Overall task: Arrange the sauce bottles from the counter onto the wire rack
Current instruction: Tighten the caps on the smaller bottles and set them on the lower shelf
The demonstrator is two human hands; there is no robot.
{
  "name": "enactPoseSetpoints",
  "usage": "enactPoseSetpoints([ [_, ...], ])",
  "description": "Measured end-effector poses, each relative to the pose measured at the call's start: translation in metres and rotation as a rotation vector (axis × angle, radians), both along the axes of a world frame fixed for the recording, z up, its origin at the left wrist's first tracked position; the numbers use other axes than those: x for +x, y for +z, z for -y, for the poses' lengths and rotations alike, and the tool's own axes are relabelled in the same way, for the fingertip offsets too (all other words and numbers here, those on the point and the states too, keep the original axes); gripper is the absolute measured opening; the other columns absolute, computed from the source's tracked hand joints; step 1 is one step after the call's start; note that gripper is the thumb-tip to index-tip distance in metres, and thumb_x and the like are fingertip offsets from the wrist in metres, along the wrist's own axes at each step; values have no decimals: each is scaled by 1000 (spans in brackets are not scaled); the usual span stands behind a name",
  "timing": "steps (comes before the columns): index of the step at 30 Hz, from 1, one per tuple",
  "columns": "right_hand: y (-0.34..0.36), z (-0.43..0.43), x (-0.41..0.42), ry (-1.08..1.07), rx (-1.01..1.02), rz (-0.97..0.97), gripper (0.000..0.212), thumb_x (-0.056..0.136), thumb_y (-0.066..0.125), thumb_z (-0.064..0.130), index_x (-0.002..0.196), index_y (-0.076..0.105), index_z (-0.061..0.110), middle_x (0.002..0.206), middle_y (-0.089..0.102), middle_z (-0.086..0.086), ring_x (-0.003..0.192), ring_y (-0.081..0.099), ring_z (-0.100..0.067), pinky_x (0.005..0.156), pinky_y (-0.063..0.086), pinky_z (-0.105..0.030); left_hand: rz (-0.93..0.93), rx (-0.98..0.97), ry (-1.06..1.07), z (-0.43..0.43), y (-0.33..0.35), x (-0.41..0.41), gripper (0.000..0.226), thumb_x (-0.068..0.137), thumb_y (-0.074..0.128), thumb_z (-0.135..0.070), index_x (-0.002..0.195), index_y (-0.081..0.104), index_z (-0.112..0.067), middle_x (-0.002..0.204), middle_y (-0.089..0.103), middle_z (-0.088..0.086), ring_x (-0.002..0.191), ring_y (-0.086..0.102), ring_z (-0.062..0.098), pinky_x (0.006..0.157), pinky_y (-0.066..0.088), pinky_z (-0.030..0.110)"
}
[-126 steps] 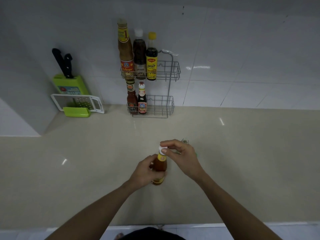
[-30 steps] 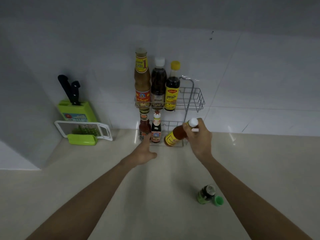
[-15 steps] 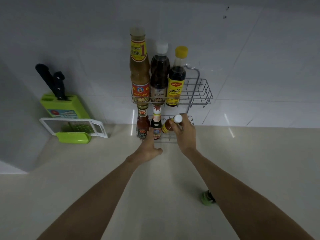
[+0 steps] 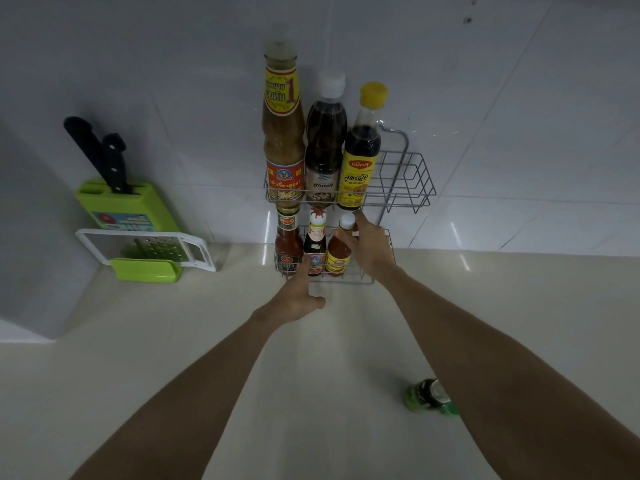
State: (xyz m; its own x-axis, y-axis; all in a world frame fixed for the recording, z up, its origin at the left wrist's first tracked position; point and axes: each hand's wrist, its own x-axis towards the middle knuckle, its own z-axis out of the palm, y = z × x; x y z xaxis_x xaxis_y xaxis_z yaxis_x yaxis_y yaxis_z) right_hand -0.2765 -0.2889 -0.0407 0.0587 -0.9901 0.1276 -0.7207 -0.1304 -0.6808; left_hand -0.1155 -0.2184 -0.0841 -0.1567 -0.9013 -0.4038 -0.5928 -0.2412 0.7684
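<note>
A two-tier wire rack (image 4: pixel 412 174) stands against the tiled wall. Three tall bottles fill the left of its upper shelf: a brown sauce bottle (image 4: pixel 283 133), a dark bottle with a white cap (image 4: pixel 325 143) and a yellow-capped dark bottle (image 4: pixel 361 150). On the lower shelf stand a red sauce bottle (image 4: pixel 288 242), a dark red-labelled bottle (image 4: pixel 315 244) and an orange white-capped bottle (image 4: pixel 337 254). My right hand (image 4: pixel 369 249) grips that orange bottle near its cap, upright in the shelf. My left hand (image 4: pixel 298 299) rests open at the rack's front edge. A green bottle (image 4: pixel 427 396) lies on the counter, partly hidden by my right forearm.
A green knife block (image 4: pixel 126 209) with two black-handled knives leans on the wall at left, and a white and green grater (image 4: pixel 149 251) lies in front of it. The right halves of both rack shelves hold nothing. The beige counter (image 4: pixel 173 375) stretches towards me.
My right hand carried the tilted orange bottle into the lower shelf and stood it upright beside the dark bottle. My left hand stayed at the rack's front.
</note>
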Motion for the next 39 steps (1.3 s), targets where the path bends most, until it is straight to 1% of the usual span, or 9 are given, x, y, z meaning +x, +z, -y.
enactPoseSetpoints([
  [5,-3,-2,6,-26,-18,-30,45,89,62,39,121,49,10,105,69,-13,96,65,-33,67,44,-30,18,14,-6,0,1,1,105,78,69,-18,149,-8,-29,158,18,1,137,31,24,91,34,23],
  [9,0,-3,7,-31,29,-26,45,89,62,41,118,46,10,106,68,-14,97,65,-34,71,52,-38,27,15,-29,-2,4,1,107,77,69,-17,149,-9,-29,158,16,2,137,31,25,89,35,24],
  [14,2,-12,8,15,109,-31,46,91,61,33,118,40,2,109,63,-22,99,61,-40,76,53,-47,84,10,-86,-9,14,-2,107,79,68,-15,149,-13,-23,161,-2,5,145,15,25,108,30,29],
  [18,4,-37,-1,-6,132,52,50,92,56,22,131,35,1,122,58,-24,112,56,-39,83,46,-37,111,-44,-92,-26,25,-5,102,82,66,-15,150,-11,-24,160,-7,5,147,8,23,113,24,32],
  [22,22,-80,-37,-39,35,163,44,92,55,11,134,42,7,134,54,-14,124,50,-29,95,37,-27,63,-184,-54,-59,37,-15,90,85,62,-11,151,1,-22,160,7,2,144,18,20,106,19,19],
  [26,36,-134,-88,-89,-87,191,31,90,54,1,119,58,11,121,63,-6,113,58,-22,97,47,-33,-23,-269,-73,-100,43,-44,78,87,58,-7,150,15,-22,157,20,-2,142,23,17,106,17,18],
  [30,29,-187,-137,-112,-92,61,30,87,52,-6,108,65,10,110,68,-6,99,63,-19,89,50,-29,-73,-240,-195,-135,35,-87,75,87,56,-3,149,18,-24,159,15,-3,146,10,15,111,12,20],
  [33,6,-221,-169,-147,31,-55,33,84,50,-8,106,67,10,105,69,-10,95,64,-24,84,47,-28,-75,-186,-270,-154,24,-121,75,87,58,-5,149,18,-20,159,13,-1,146,9,15,112,13,21],
  [39,-54,-260,-201,-2,335,-289,45,88,58,10,132,53,15,131,56,-9,120,51,-28,101,41,-34,-35,-79,-236,-168,4,-162,80,82,70,-18,147,23,-13,154,29,4,140,29,21,113,26,28],
])
